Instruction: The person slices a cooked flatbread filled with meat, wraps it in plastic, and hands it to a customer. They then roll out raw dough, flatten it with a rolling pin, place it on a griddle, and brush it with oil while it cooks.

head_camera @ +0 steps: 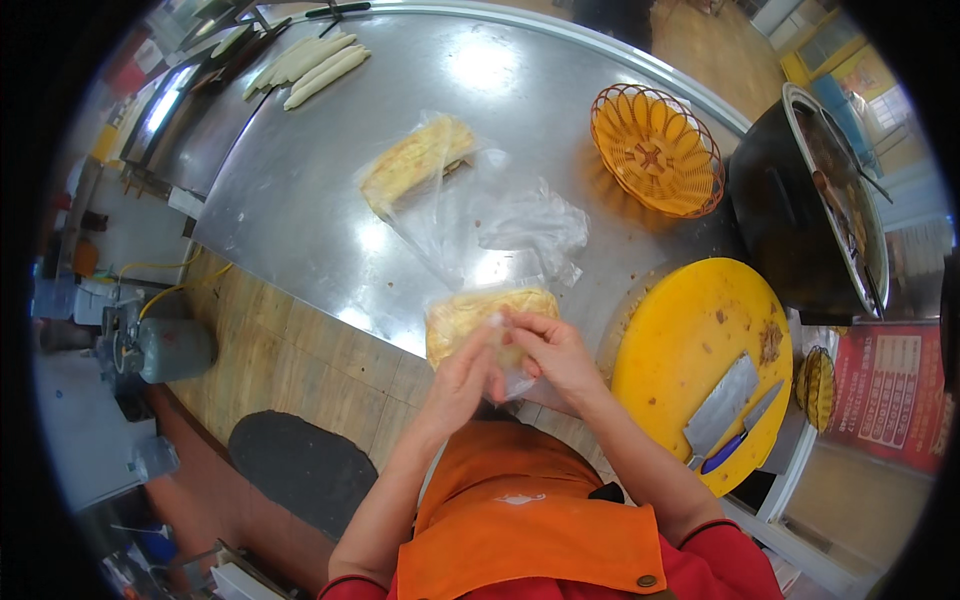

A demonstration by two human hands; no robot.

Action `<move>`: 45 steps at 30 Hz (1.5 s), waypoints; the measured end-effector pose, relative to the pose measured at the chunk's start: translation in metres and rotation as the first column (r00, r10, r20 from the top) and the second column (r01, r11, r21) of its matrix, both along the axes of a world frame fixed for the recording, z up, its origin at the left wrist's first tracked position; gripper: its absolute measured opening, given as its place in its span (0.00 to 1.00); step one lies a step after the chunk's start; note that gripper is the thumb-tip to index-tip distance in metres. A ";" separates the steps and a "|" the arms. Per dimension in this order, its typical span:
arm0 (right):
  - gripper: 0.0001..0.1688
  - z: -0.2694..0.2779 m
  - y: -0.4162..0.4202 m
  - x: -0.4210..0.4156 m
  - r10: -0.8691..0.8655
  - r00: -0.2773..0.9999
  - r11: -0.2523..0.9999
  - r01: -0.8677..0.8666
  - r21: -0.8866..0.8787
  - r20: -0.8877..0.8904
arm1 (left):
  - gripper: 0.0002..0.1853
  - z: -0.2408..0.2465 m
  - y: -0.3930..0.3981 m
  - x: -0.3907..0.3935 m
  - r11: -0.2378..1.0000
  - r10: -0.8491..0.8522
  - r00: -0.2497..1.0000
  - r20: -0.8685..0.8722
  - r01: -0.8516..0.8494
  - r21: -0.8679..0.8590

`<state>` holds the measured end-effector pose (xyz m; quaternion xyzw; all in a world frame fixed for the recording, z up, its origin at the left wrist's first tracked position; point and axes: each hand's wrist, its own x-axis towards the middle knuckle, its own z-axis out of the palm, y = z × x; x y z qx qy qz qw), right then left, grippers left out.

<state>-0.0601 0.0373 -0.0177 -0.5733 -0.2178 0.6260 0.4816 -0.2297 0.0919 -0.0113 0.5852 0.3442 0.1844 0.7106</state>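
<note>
At the front edge of the steel worktop, a golden flatbread (457,322) sits inside a clear plastic bag (519,382). My left hand (463,379) pinches the gathered film of this bag with its fingertips. Close beside it, my right hand (555,352) also grips the film, its thumb and fingers meeting near the left fingertips. My hands hide part of the bread and the bag's mouth. Farther back lies a second bagged flatbread (416,165), folded around a dark filling that shows at its right end. Crumpled clear plastic film (536,225) spreads between the two breads.
A yellow round cutting board (667,360) at right bears a cleaver (724,405) and a purple-handled knife (742,427). Behind it stand a large dark pot (780,202) and a woven basket (652,154). Pale dough strips (315,67) lie far left on the steel worktop (300,195).
</note>
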 end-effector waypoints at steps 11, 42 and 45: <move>0.12 -0.024 -0.006 -0.005 0.040 0.971 0.999 -0.042 -0.003 -0.235 | 0.25 0.005 0.013 0.015 0.975 -0.190 0.974 -0.127 0.202 0.096; 0.19 -0.007 -0.003 -0.032 -0.276 0.148 0.798 -0.515 0.312 0.950 | 0.06 -0.006 0.012 -0.007 0.878 0.282 0.948 -0.148 -0.317 -0.359; 0.20 -0.003 -0.004 -0.032 -0.282 0.154 0.784 -0.531 0.320 0.947 | 0.02 -0.008 0.009 -0.001 0.887 0.352 0.928 -0.123 -0.372 -0.274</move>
